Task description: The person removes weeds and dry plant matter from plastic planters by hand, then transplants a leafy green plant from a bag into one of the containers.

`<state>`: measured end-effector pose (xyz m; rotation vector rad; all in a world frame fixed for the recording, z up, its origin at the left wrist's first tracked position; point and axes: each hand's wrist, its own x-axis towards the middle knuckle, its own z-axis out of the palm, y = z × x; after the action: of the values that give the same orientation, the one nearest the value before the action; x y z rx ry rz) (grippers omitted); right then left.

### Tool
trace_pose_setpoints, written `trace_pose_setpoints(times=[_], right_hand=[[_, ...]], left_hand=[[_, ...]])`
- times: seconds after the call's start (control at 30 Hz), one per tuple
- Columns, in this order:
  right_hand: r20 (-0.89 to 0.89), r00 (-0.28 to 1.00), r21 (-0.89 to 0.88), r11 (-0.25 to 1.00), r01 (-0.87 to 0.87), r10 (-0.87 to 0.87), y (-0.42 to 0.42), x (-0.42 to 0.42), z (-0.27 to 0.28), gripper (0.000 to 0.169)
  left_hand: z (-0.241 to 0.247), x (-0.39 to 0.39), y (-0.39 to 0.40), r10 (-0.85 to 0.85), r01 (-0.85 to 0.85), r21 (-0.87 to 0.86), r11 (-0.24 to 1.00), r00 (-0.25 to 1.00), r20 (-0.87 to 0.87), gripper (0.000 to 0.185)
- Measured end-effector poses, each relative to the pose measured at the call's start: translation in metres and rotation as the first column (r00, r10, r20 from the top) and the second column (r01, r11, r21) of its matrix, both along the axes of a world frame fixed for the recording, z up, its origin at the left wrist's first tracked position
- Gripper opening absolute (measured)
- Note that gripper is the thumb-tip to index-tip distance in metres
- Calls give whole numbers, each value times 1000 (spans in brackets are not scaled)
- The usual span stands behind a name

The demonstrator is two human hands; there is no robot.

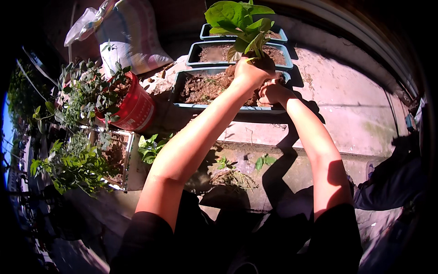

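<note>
My left hand (252, 71) is closed around the root ball of a broad-leaved green plant (244, 22), above the right part of the nearest planter. Its leaves stand up over the planters behind. My right hand (272, 92) is low at the soil by the right end of the nearest rectangular planter (224, 108), its fingers bent; whether they hold anything is hidden. Brown soil (202, 87) fills this planter, with loose clods and bits of weed. Behind it stand a middle planter (291, 61) and a far planter (205, 36), both with soil inside.
A red bucket (138, 102) with a leafy plant stands at the left, beside a white box (131, 147) of soil and greenery. Behind them slumps a striped woven sack (137, 44). Small plants (226, 163) and dry weeds (236, 179) lie below a concrete ledge (342, 137).
</note>
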<state>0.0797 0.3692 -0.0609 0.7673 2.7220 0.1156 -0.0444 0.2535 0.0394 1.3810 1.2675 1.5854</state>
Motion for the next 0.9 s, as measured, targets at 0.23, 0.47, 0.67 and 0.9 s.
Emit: trace_pose_setpoints(times=[0.23, 0.47, 0.67, 0.9], right_hand=[[-343, 939, -9, 1000, 16, -18, -9, 49, 6, 34], [-680, 733, 125, 983, 136, -15, -29, 71, -18, 31], [-629, 771, -34, 994, 106, -104, -33, 74, -13, 31], [-630, 770, 67, 981, 183, -100, -42, 87, -17, 29]], left_hand=[[-36, 27, 26, 177, -178, -279, 944, 984, -32, 41], [-91, 33, 58, 303, -399, -260, 879, 889, -343, 93], [-100, 32, 60, 269, -518, -295, 803, 756, -596, 98], [-92, 37, 74, 84, -485, -417, 769, 723, -686, 89]])
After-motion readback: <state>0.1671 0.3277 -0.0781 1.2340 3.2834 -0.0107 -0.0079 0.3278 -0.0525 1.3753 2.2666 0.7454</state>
